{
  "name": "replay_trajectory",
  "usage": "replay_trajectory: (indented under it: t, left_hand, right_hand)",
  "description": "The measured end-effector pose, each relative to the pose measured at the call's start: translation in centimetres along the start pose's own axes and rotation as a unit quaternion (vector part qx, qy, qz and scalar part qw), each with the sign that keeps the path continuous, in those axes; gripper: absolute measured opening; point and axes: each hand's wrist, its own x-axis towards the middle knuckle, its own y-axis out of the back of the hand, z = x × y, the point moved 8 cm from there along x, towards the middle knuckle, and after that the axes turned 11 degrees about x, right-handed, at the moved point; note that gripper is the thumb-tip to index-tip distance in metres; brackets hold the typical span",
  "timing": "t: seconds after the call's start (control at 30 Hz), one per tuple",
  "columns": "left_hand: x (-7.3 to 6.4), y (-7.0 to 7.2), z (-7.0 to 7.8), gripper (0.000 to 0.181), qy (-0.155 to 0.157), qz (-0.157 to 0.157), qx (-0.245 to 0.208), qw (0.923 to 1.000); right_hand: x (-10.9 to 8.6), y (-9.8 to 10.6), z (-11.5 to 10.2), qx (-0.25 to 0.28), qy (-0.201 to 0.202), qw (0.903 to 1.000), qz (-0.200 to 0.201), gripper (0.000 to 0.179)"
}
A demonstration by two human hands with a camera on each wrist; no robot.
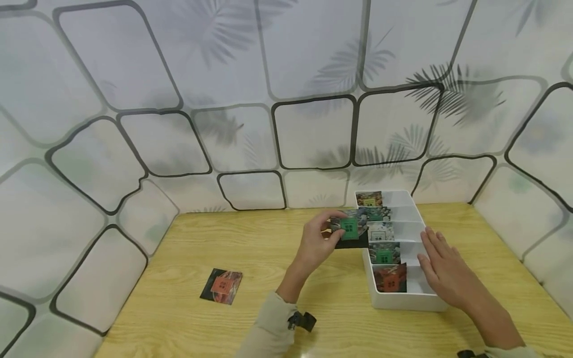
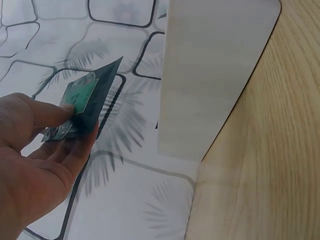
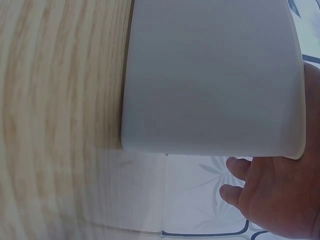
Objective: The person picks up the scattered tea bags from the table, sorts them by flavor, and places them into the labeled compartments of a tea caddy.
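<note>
My left hand [image 1: 315,243] pinches a flat sachet with a green label [image 1: 350,228] between thumb and fingers. It is held above the table, by the left side of a white divided box [image 1: 409,302]. In the left wrist view the thumb presses on the label of the dark green sachet [image 2: 86,102]. Standing in the box's compartments are a yellow-labelled sachet [image 1: 370,200], two green-labelled ones, a white-labelled one [image 1: 380,232] and a red-labelled one [image 1: 391,280] in front. My right hand [image 1: 447,271] rests along the box's right edge, fingers extended.
A red-labelled sachet [image 1: 222,286] lies flat on the wooden table [image 1: 179,328], left of my left hand. The patterned wall covering [image 1: 250,191] rises behind the table's back edge and along both sides.
</note>
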Motion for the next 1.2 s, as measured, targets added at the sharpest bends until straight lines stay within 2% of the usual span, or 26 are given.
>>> replay_trajectory:
  t: [0.27,0.37,0.5,0.77,1.0,1.2]
  left_hand:
    - [0.1,-0.4,3.4,0.027,-0.009,0.004,-0.005,0.9999]
    - [0.2,-0.8,3.6,0.027,-0.01,0.003,-0.009,0.9999]
    - [0.4,-1.7,3.0,0.027,-0.003,-0.003,-0.016,0.9999]
    - [1.1,-4.7,0.0,0.031,0.0,0.002,-0.023,0.9997]
    - [1.3,-6.4,-0.6,0.033,0.01,-0.001,-0.045,0.9989]
    - [1.3,-7.3,-0.7,0.034,0.01,0.002,-0.032,0.9994]
  right_hand:
    - [0.1,0.1,0.0,-0.003,-0.003,1.0,0.001,0.062]
    - [0.1,0.1,0.0,-0.003,-0.004,1.0,0.001,0.062]
    - [0.1,0.1,-0.1,-0.001,-0.004,1.0,0.001,0.063]
    - [-0.1,0.2,-0.1,0.008,-0.003,1.0,0.003,0.063]
    - [-0.2,0.3,-0.1,0.004,-0.001,0.9999,0.009,0.063]
    - [-0.1,0.4,-0.2,0.003,0.001,0.9999,0.016,0.062]
